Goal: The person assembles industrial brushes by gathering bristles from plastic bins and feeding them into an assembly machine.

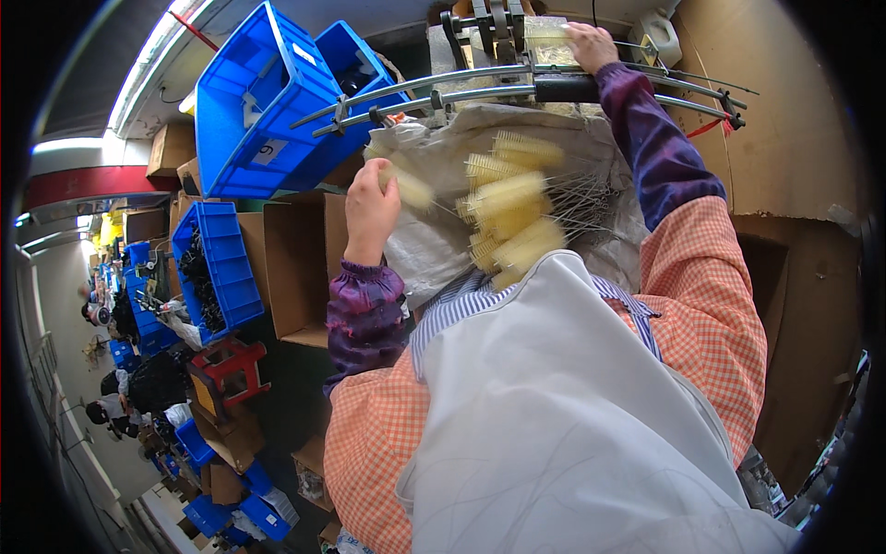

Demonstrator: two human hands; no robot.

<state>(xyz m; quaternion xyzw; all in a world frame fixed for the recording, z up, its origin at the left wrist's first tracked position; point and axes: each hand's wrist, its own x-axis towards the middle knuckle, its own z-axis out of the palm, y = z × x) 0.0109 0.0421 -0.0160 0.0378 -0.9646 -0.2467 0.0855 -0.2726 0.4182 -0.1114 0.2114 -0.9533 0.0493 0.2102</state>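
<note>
Pale yellow bottle brushes [510, 196] with twisted wire stems lie heaped on a grey-white cloth [434, 152] across my lap. At the left of the cloth, my left hand [372, 210] is closed with its fingers round another bottle brush [409, 186], whose bristles show beside the thumb. My right hand [592, 48] reaches to the far side, at the metal machine [498, 28]. Its fingers are closed on a pale bottle brush [546, 37] lying at the machine, with a thin wire stem running out to the right. The fingertips there are partly hidden.
Curved metal rods [434, 99] cross between me and the machine. Blue plastic bins [268, 111] stand at the far left, with an opened cardboard box [300, 268] nearer. Large cardboard [766, 120] walls the right side, by a white jug [659, 39]. A red stool [231, 369] stands left.
</note>
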